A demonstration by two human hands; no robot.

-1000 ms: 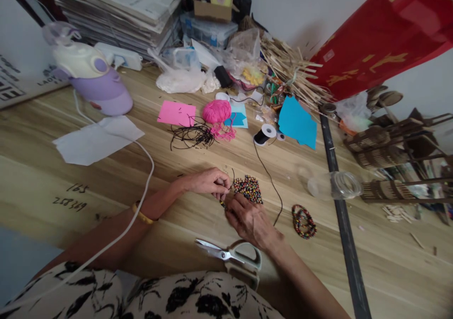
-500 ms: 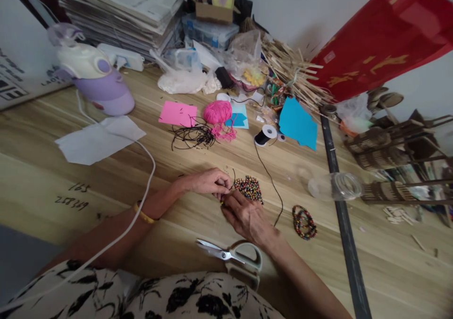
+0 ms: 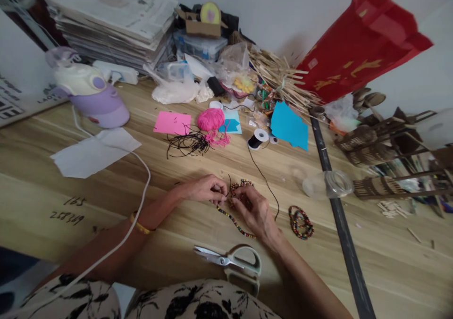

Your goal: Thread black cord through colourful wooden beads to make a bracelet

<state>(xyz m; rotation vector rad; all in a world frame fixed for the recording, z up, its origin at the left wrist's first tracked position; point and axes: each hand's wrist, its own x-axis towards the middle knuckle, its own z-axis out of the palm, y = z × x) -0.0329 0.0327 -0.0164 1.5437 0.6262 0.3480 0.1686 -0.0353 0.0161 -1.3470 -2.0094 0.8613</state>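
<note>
My left hand (image 3: 212, 189) pinches a black cord (image 3: 230, 182), whose free end sticks up past the fingertips. From those fingers a strand of colourful beads (image 3: 231, 219) curves down across the wood and passes beneath my right hand (image 3: 253, 210). That right hand hovers over the pile of loose beads (image 3: 244, 183), thumb and fingers apart, hiding much of the pile. Whether a bead is between its fingertips is too small to see. Scissors (image 3: 226, 261) with pale handles lie just below. A coil of finished-looking bead strands (image 3: 300, 222) rests to the right.
Behind the hands are a spool of black cord (image 3: 258, 139), a pink yarn ball (image 3: 211, 119), black cord scraps (image 3: 189, 143) and blue paper (image 3: 290, 125). A white cable (image 3: 144, 191) crosses over my left forearm. A clear tape-like roll (image 3: 339, 184) lies right.
My right hand has drawn away from the left and opened over the bead pile, uncovering the beaded strand. The left hand keeps its pinch on the cord. The view has shifted slightly.
</note>
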